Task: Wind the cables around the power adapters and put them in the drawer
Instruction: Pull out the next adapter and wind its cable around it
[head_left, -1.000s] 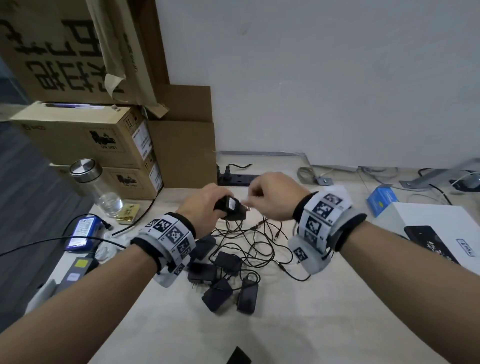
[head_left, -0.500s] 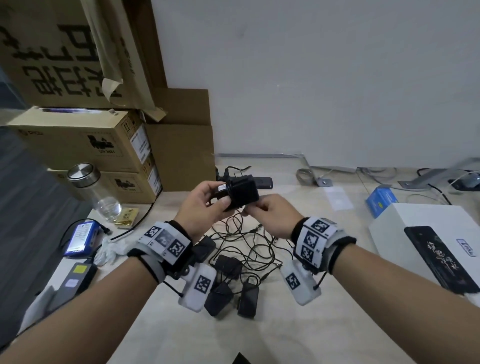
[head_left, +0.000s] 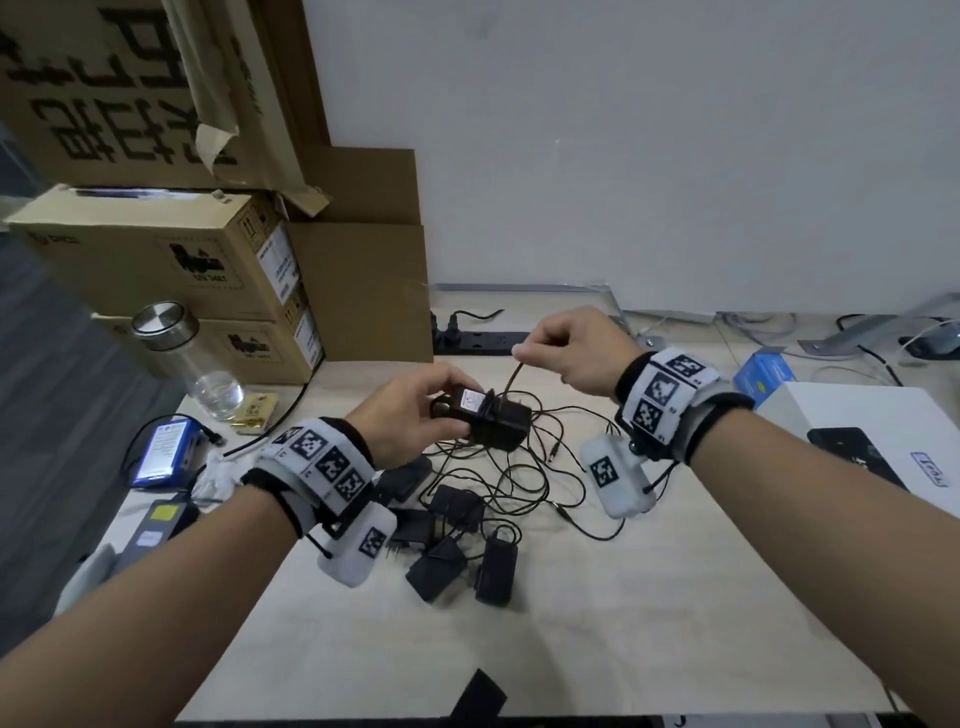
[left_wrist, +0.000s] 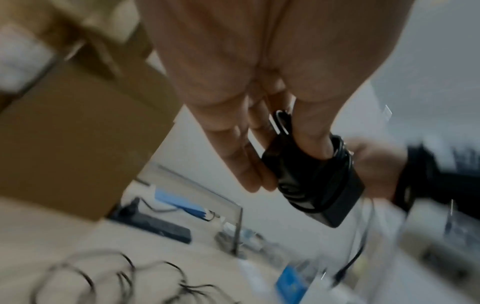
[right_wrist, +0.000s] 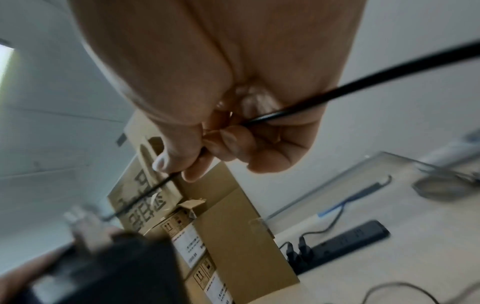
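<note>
Centre of the head view: the left hand (head_left: 410, 410) grips a black rectangular power adapter (head_left: 488, 418) above the pale wooden desk (head_left: 623, 623), thumb on top, fingers underneath. The right hand (head_left: 574, 348), higher and to the right, pinches the adapter's thin black cable (head_left: 511, 382) taut. Only the left wrist view shows several cable turns already wrapped round the adapter's body (left_wrist: 319, 183). The right wrist view shows thumb and forefinger (right_wrist: 192, 156) clamping the cable (right_wrist: 337, 90); the adapter there is a blur at lower left. More black adapters (head_left: 452, 540) lie tangled below, partly hidden by the wrist.
</note>
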